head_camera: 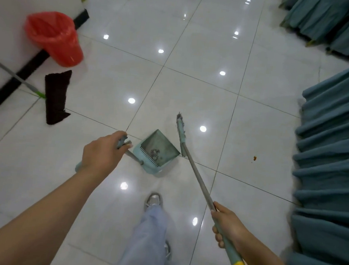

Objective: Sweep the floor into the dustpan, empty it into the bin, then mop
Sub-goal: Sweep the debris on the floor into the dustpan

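teal pleated cloth (331,165) along the right edge, small brown spot (254,158) on glossy white tiles (196,50)

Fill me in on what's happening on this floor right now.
A person is sweeping. The left hand grips the dustpan handle; the pan already holds some dirt. The right hand holds the broom, its head beside the pan. An orange speck remains on the tiles. The red-lined bin and mop wait by the wall.

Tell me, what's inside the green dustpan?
Inside the dustpan lies a small clump of grey dust and crumbs, close to the comb teeth at its back. The rest of the tray looks smudged but bare. What sits under the pan is hidden.
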The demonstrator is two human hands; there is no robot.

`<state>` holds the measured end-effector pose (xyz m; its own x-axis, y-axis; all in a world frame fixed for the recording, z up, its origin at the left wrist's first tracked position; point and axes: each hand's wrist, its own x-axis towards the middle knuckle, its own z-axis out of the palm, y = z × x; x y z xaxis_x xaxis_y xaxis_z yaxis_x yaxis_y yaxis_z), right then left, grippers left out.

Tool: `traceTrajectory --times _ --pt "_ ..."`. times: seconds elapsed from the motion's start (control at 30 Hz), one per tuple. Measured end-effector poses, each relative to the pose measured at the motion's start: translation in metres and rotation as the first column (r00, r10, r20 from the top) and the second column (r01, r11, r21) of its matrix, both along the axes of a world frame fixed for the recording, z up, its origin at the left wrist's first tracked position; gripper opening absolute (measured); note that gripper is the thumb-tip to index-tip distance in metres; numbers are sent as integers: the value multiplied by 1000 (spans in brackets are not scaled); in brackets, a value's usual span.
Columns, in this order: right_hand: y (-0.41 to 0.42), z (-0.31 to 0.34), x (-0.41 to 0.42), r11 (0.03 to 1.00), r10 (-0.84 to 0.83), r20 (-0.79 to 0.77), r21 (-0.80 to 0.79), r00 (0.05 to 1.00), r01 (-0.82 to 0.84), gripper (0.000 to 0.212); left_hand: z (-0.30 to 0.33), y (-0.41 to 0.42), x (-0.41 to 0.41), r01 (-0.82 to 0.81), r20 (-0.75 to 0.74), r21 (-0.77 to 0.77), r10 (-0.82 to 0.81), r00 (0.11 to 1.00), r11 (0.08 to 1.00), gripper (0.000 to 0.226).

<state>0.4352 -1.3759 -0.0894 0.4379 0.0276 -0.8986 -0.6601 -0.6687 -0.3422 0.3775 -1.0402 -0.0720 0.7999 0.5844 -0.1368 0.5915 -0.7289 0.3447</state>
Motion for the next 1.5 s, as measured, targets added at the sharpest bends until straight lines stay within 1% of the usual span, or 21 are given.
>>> traceTrajectory --times 0.13,0.33,0.43,0.6,0.73,1.0,1.13,1.3,1.43,1.5 --pt "-20 7 -31 1000 30 23 0 999 -30 43 18 -13 -52 -38 0 20 39 999 999 36" --pt "-27 5 -69 994 109 27 -19 994 -109 46 32 -13 -131 -179 -6 32 179 984 983 36" --pt "-15 1 -85 987 161 25 -26 987 -160 45 30 -7 -173 -252 -30 46 254 967 967 33" --pt "18 -9 -116 968 245 2 -48 970 -245 45 25 11 -248 -366 -28 36 367 930 930 30" --pt "53 -19 -143 953 295 -8 -66 955 -295 46 15 36 -309 -427 -22 56 428 903 903 32" --pt "142 -35 -226 907 403 -29 -119 915 -403 48 -5 100 -434 -407 -59 40 409 911 913 28" --pt "195 -40 -267 885 449 -29 -125 893 -449 49 -9 133 -488 -391 -30 47 392 919 919 26" --pt "249 -42 -305 850 513 12 -146 858 -506 48 -13 173 -536 -391 -46 31 392 919 920 25" --pt "277 -40 -329 832 541 25 -162 841 -530 41 -16 195 -559 -384 -31 32 384 923 923 22" --pt "289 -39 -336 804 583 44 -176 811 -568 40 -21 202 -567 -367 -45 45 369 928 929 21"
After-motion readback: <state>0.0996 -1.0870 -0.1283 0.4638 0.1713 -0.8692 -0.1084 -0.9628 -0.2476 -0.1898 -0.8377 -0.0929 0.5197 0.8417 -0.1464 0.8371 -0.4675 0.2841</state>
